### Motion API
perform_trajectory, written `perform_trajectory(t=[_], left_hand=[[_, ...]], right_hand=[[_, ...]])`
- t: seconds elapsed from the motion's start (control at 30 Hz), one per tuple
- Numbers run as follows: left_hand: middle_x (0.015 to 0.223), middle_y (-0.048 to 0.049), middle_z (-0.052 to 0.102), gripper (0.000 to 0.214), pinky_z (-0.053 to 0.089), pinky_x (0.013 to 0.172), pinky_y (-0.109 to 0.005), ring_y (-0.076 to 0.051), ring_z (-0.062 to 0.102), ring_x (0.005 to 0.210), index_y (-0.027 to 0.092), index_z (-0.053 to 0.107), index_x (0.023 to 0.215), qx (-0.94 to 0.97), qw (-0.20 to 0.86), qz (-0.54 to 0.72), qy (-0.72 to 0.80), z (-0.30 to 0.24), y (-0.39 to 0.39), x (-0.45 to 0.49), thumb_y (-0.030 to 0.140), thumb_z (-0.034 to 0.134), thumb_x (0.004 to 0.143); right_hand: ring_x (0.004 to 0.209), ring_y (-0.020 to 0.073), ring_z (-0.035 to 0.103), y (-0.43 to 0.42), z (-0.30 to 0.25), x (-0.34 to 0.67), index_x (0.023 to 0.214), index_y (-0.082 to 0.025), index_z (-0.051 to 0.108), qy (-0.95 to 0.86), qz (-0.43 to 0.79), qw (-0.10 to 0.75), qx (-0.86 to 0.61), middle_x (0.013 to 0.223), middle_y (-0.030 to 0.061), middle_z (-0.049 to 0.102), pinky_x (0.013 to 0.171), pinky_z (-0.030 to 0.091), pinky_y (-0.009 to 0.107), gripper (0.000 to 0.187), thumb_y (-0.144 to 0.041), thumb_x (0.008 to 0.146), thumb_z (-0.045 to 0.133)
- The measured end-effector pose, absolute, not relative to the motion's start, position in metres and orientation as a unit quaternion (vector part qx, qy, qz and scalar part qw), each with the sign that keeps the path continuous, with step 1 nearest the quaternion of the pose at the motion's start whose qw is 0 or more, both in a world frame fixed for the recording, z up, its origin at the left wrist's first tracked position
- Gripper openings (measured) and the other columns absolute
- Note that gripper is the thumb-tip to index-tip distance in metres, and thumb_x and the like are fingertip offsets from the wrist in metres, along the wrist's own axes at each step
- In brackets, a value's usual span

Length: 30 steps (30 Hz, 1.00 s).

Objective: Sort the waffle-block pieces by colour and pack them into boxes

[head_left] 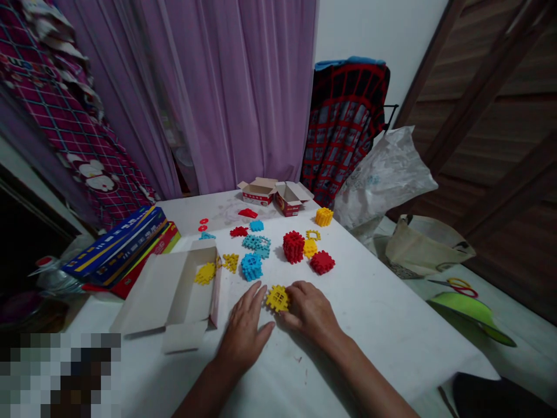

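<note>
My right hand (311, 310) has its thumb and fingers closed on the right edge of a yellow interlocking building piece (277, 298) with a windowed centre, low over the table. To its left, my left hand (244, 331) lies with fingers stretched and thumb apart, close to that piece and holding nothing. Just beyond my hands are a stack of blue pieces (252, 267), a tall stack of red pieces (293, 247) and a lower red pile (322, 262). Yellow triangular pieces (230, 263) lie beside an open cardboard box (183, 290), which has a yellow piece (205, 273) inside.
Farther back on the white table (374, 325) are light-blue pieces (257, 245), a yellow stack (324, 217) and two small open boxes (258, 193). Blue and red boxes (126, 249) are piled at left. Scissors (459, 287) and bags (429, 244) are off the right edge.
</note>
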<state>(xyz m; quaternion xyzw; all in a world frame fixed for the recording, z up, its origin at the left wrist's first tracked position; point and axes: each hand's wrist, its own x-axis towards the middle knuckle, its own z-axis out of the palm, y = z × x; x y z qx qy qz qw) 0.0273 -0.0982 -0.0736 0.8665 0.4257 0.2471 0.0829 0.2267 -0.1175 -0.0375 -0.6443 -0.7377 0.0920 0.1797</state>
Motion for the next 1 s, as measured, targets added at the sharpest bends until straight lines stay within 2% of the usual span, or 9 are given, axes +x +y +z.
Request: perform_trajectory(t=[0.1, 0.2, 0.33, 0.43, 0.53, 0.67, 0.8, 0.87, 1.0], left_hand=[[0.158, -0.0111, 0.028, 0.072, 0.031, 0.115, -0.045, -0.026, 0.027, 0.145, 0.023, 0.026, 0.149, 0.89, 0.121, 0.154, 0.411, -0.054, -0.091, 0.033, 0.025, 0.059, 0.084], [0.159, -0.0071, 0.026, 0.075, 0.018, 0.119, -0.049, -0.026, 0.017, 0.148, 0.028, 0.026, 0.149, 0.913, 0.139, 0.063, 0.377, -0.031, -0.073, 0.043, 0.025, 0.061, 0.083], [0.154, -0.0072, 0.037, 0.074, 0.013, 0.119, -0.05, -0.027, 0.023, 0.146, 0.028, 0.036, 0.144, 0.929, 0.151, -0.028, 0.338, -0.012, -0.048, 0.057, 0.024, 0.069, 0.077], [0.149, -0.0071, 0.045, 0.069, 0.014, 0.119, -0.049, -0.027, 0.03, 0.143, 0.027, 0.045, 0.137, 0.932, 0.149, -0.068, 0.324, -0.004, -0.039, 0.067, 0.026, 0.073, 0.074], [0.145, -0.0096, 0.049, 0.068, 0.014, 0.119, -0.047, -0.026, 0.033, 0.141, 0.023, 0.046, 0.134, 0.933, 0.135, -0.104, 0.316, 0.003, -0.035, 0.078, 0.028, 0.074, 0.072], [0.137, -0.011, 0.056, 0.072, 0.02, 0.116, -0.048, -0.027, 0.043, 0.133, 0.022, 0.046, 0.131, 0.943, 0.099, -0.15, 0.282, 0.01, -0.034, 0.092, 0.028, 0.078, 0.067], [0.121, -0.0114, 0.064, 0.048, 0.04, 0.102, -0.042, -0.028, 0.058, 0.114, 0.02, 0.056, 0.114, 0.948, 0.071, -0.178, 0.253, 0.008, -0.033, 0.101, 0.029, 0.073, 0.07], [0.118, -0.0131, 0.063, 0.046, 0.046, 0.093, -0.039, -0.029, 0.061, 0.108, 0.018, 0.057, 0.112, 0.946, 0.069, -0.188, 0.256, 0.004, -0.033, 0.104, 0.029, 0.071, 0.07], [0.116, -0.0144, 0.063, 0.048, 0.05, 0.088, -0.037, -0.029, 0.062, 0.103, 0.016, 0.057, 0.11, 0.94, 0.075, -0.187, 0.274, -0.001, -0.036, 0.105, 0.035, 0.07, 0.069]], right_hand=[[0.104, 0.0278, 0.061, -0.121, -0.04, 0.242, 0.119, -0.016, 0.063, -0.723, 0.083, 0.229, -0.647, 0.118, 0.0137, 0.066, 0.089, 0.05, 0.039, 0.048, -0.035, 0.075, 0.067], [0.093, 0.0233, 0.065, -0.125, -0.047, 0.263, 0.111, -0.018, 0.066, -0.687, 0.085, 0.288, -0.661, 0.11, 0.0106, 0.069, 0.08, 0.052, 0.035, 0.035, -0.036, 0.082, 0.057], [0.074, 0.0194, 0.066, -0.13, -0.064, 0.284, 0.095, -0.02, 0.07, -0.626, 0.127, 0.328, -0.696, 0.093, 0.0068, 0.072, 0.068, 0.052, 0.032, 0.03, -0.039, 0.085, 0.048], [0.078, 0.0206, 0.068, -0.132, -0.078, 0.293, 0.089, -0.022, 0.071, -0.603, 0.151, 0.357, -0.697, 0.091, 0.0062, 0.073, 0.072, 0.053, 0.033, 0.032, -0.04, 0.084, 0.046], [0.083, 0.0216, 0.068, -0.13, -0.084, 0.296, 0.087, -0.023, 0.072, -0.592, 0.161, 0.37, -0.698, 0.091, 0.0061, 0.074, 0.076, 0.052, 0.034, 0.033, -0.04, 0.083, 0.044], [0.083, 0.0212, 0.068, -0.128, -0.084, 0.296, 0.086, -0.024, 0.072, -0.592, 0.161, 0.358, -0.704, 0.091, 0.0051, 0.075, 0.075, 0.051, 0.033, 0.033, -0.04, 0.083, 0.044], [0.084, 0.0213, 0.068, -0.129, -0.084, 0.296, 0.086, -0.024, 0.072, -0.601, 0.162, 0.356, -0.697, 0.091, 0.0044, 0.075, 0.076, 0.051, 0.034, 0.034, -0.041, 0.083, 0.043], [0.083, 0.0218, 0.068, -0.129, -0.086, 0.298, 0.085, -0.025, 0.072, -0.599, 0.164, 0.354, -0.699, 0.091, 0.0044, 0.075, 0.075, 0.051, 0.034, 0.035, -0.043, 0.083, 0.043], [0.082, 0.0229, 0.069, -0.128, -0.09, 0.302, 0.085, -0.025, 0.073, -0.604, 0.164, 0.349, -0.697, 0.091, 0.0049, 0.076, 0.073, 0.052, 0.034, 0.037, -0.047, 0.082, 0.044]])
